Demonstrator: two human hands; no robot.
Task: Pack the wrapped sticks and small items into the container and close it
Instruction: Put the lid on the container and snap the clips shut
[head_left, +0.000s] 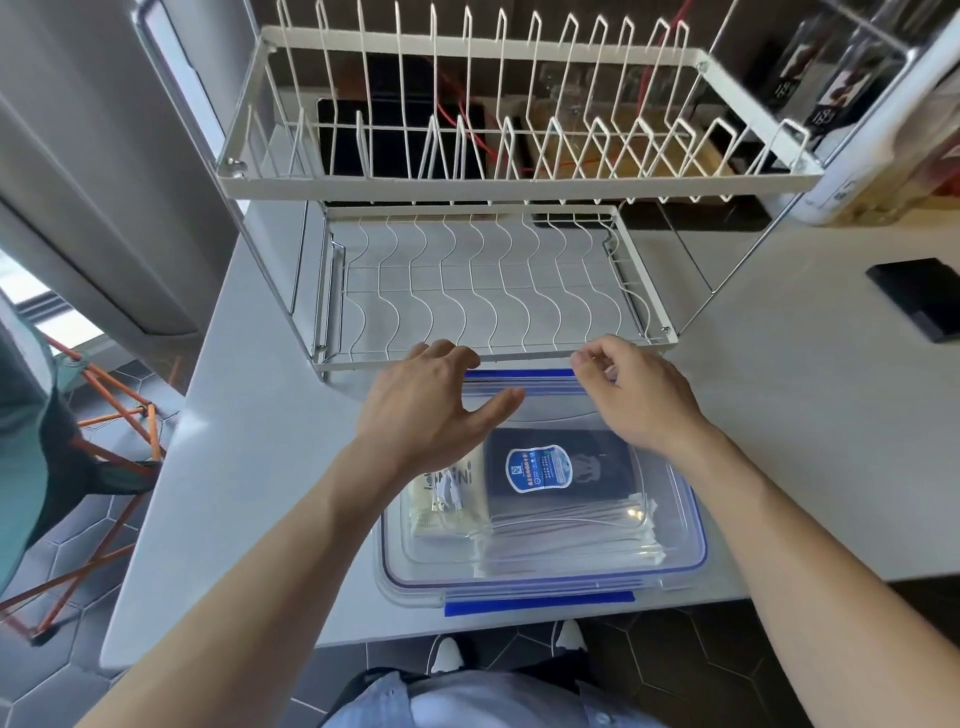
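— Blue latch flap is seen at the near edge of the container, which sits at the front edge of the white countertop. Is it judged to be fastened?

— That cannot be told; it appears to lie down against the near wall. The clear lid is set on top, and through it the wrapped sticks are seen lying flat, with a pale packet to their left and a dark packet with a blue label behind them.

— How should the box be expected to handle?

— Light, stiff and rather slippery plastic is assumed. Hold is best taken at the flaps, not on the smooth lid, which would probably flex under a press at its middle.

— And the hands?

— The left hand is spread over the far left corner, thumb out across the lid. The right hand is curled at the far blue flap, fingertips seemingly pinching its right end; firm contact cannot be confirmed.

— Beyond that?

— A white wire dish rack is stood just behind the container, and a black flat object is seen well to the right.
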